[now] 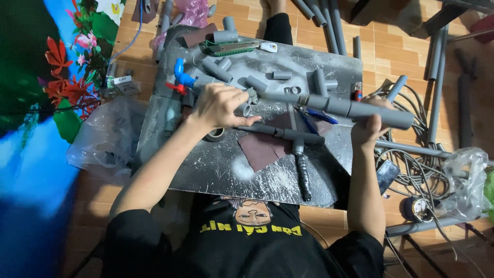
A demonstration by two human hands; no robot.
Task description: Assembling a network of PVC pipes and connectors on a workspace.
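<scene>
- My right hand [371, 123] is wrapped from below around the thick right end of a grey plastic pipe assembly [339, 106], fingers closed round it.
- My left hand [220, 105] grips the assembly's left end, fingers curled over a grey elbow fitting [246, 107]; the fingertips themselves are partly hidden, so I cannot tell exactly how tight the pinch is.
- The assembly's long axis runs nearly left to right across the scene, its right end a little nearer to me than the left. It is held just above the middle of the work board, between my two hands.
- Under it lies a second pipe piece, a T-shaped pipe with a black-taped handle [301, 154], its stem pointing toward me.
- Beside that, brown sandpaper [261, 149] lies flat on the board.
- The surface is a scuffed grey metal sheet [216, 170] dusted with white powder, set low on an orange-brown tiled floor [391, 51].
- On the far part of the sheet: loose grey pipe offcuts [320, 81], a blue valve fitting [181, 74], and a green toothed tool [230, 48].
- To the right, a coil of grey cable [417, 154] and long grey pipes [437, 82] lie on the floor; a clear plastic bag [100, 139] sits to the left, next to a flowered cloth [67, 72].
</scene>
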